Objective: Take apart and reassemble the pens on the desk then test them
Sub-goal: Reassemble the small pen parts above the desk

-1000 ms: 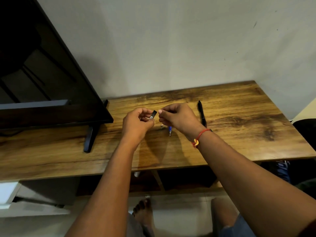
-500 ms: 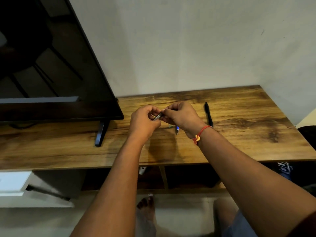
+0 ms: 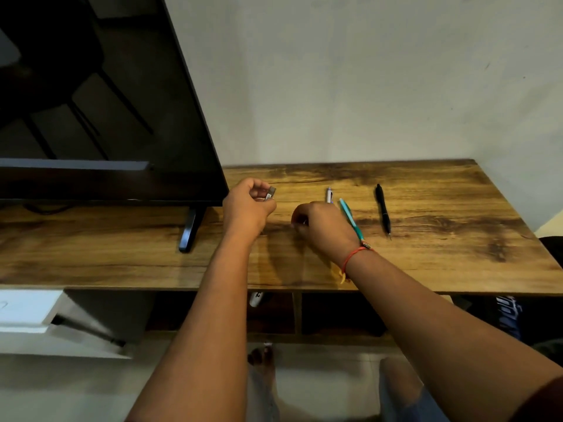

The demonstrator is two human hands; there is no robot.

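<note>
The hands have parted: the left hand (image 3: 248,205) pinches a grey pen piece (image 3: 270,194); the right hand (image 3: 323,226) has dropped to the counter (image 3: 441,254), fingers curled, grip unclear.

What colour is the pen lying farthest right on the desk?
Black. The pen shows best in the head view, the only one.

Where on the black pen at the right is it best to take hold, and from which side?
Pinch the black pen at mid-barrel, from above, fingers across its width. It lies flat on the desk, tip toward the person, with bare wood on both sides.
</note>
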